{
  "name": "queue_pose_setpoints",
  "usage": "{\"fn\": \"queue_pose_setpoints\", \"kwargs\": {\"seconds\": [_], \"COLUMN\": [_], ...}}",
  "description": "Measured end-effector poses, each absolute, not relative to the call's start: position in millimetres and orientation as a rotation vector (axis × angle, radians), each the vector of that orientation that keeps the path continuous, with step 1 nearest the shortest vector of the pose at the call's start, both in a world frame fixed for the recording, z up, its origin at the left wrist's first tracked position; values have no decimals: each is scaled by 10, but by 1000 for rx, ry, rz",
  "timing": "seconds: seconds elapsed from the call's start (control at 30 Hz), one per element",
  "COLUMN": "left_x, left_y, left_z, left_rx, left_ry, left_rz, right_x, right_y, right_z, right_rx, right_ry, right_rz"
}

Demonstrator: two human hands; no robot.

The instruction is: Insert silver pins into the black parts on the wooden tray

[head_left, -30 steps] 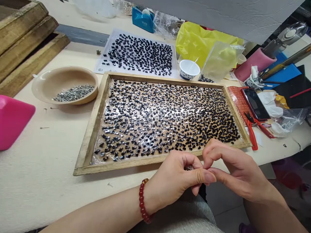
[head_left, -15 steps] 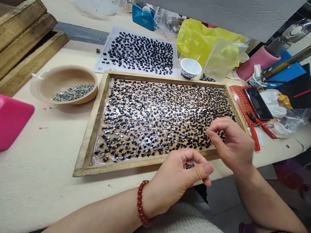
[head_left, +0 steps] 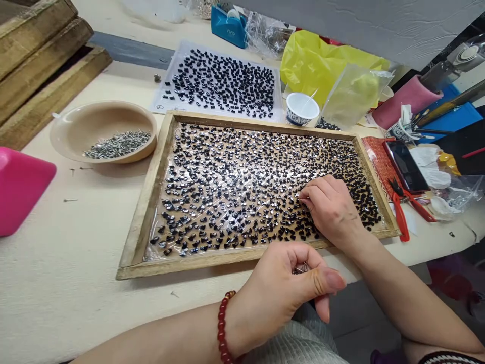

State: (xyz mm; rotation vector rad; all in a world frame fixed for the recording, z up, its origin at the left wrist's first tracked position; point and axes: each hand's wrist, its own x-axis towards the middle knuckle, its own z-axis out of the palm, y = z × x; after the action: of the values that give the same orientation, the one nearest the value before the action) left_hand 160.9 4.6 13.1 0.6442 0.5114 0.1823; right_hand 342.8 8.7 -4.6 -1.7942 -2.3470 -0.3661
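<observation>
My left hand, with a red bead bracelet at the wrist, is curled round a bunch of small metal pins just in front of the wooden tray. Over the right part of that wooden tray, my right hand reaches down with its fingertips pinched together. Whatever the pinch holds is too small to make out. Rows of small black pieces, many with shiny spots, cover the plastic-lined tray floor. A beige bowl to the left holds many more metal pins.
Behind the tray lie a white sheet of black pieces and a small patterned cup. Red-handled pliers and a phone are on the right. Stacked wooden trays and a pink object stand left.
My right hand has moved left and forward, from above the tray's front right down to the black pieces. My left hand has shifted slightly, still curled round the pins.
</observation>
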Motion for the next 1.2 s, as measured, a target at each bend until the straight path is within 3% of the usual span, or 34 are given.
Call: {"fn": "queue_pose_setpoints", "kwargs": {"seconds": [0.7, 0.8, 0.97, 1.2], "left_x": [1630, 1634, 1629, 1628], "left_y": [42, 46, 57, 61], "left_z": [107, 100, 91, 92], "left_rx": [683, 650, 593, 616], "left_ry": [538, 559, 561, 571], "left_rz": [307, 361, 372, 362], "right_x": [3450, 3416, 3330, 3318], "right_y": [59, -69, -350, -440], "right_z": [-11, 101, 290, 294], "right_rx": [-1698, -1608, -1383, -1322], "right_ry": [-2195, -2028, -1839, -1791], "right_rz": [-255, 3, 714, 737]}}
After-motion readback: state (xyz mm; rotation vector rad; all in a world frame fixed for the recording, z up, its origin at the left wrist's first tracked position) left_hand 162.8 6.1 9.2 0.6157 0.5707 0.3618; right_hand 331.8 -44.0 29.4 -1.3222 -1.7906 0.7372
